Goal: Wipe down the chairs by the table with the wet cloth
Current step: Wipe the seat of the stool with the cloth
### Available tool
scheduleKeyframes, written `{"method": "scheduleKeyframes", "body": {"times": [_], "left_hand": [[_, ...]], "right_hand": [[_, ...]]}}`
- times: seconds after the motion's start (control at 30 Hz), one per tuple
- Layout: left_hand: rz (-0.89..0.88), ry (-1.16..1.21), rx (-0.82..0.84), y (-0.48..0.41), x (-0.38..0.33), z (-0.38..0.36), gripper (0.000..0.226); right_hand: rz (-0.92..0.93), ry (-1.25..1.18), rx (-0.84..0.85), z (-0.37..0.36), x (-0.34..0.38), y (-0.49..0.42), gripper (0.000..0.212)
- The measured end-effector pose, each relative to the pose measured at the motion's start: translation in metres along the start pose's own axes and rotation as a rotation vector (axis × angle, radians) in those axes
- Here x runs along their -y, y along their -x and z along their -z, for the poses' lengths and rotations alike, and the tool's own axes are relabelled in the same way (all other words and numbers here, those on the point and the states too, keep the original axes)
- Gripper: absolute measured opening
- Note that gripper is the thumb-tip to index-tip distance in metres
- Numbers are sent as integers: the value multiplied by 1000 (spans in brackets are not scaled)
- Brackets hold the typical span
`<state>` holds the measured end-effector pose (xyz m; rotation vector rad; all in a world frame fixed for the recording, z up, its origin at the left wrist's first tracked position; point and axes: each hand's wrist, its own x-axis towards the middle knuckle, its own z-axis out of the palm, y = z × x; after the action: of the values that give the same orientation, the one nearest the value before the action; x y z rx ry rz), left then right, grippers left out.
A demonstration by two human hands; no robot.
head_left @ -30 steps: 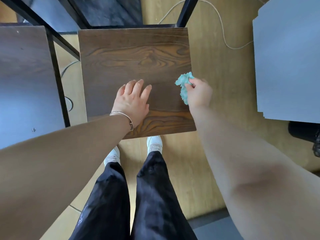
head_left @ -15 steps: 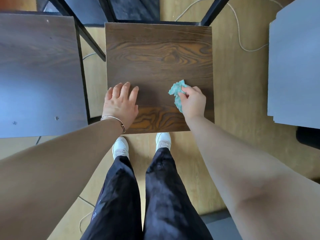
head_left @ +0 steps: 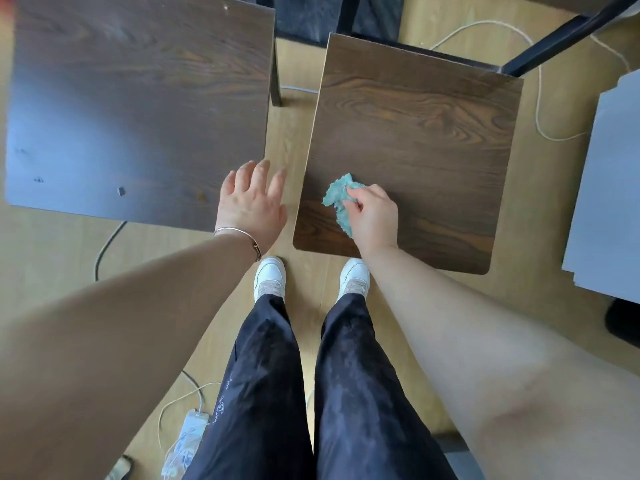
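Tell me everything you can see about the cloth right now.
The cloth is small, teal green and bunched into a crumpled wad with a fuzzy, textured surface. The right hand grips it, fingers closed over its right side, while the rest sticks out to the left. It sits over the near left part of the right-hand chair seat, seemingly pressed against the dark wood-grain surface. Whether it is wet cannot be told from this view.

Teal cloth (head_left: 337,200) on a dark brown wood-grain chair seat (head_left: 415,133); the second seat (head_left: 138,98) matches. Light tan wood floor (head_left: 52,254), white sneakers (head_left: 270,277), black trousers (head_left: 363,393), silver bracelet (head_left: 239,233).
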<state>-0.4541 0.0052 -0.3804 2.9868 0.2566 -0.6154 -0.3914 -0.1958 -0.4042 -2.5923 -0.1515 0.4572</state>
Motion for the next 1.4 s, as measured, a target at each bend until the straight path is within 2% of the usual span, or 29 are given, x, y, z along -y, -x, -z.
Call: {"method": "scheduleKeyframes", "body": {"times": [0.17, 0.37, 0.53, 1.1, 1.4], "left_hand": [[21, 40, -34, 11, 23, -4, 58], [59, 42, -44, 14, 40, -4, 59], [26, -13, -29, 0, 29, 7, 59], [-165, -55, -86, -131, -133, 63, 64], [-130, -28, -88, -159, -171, 65, 63]], "right_hand": [[97, -22, 54, -25, 32, 14, 26], [76, -80, 109, -30, 53, 6, 24], [30, -121, 17, 6, 43, -27, 25], [-358, -178, -325, 152, -118, -143, 21], [-460, -232, -374, 157, -159, -175, 24]]}}
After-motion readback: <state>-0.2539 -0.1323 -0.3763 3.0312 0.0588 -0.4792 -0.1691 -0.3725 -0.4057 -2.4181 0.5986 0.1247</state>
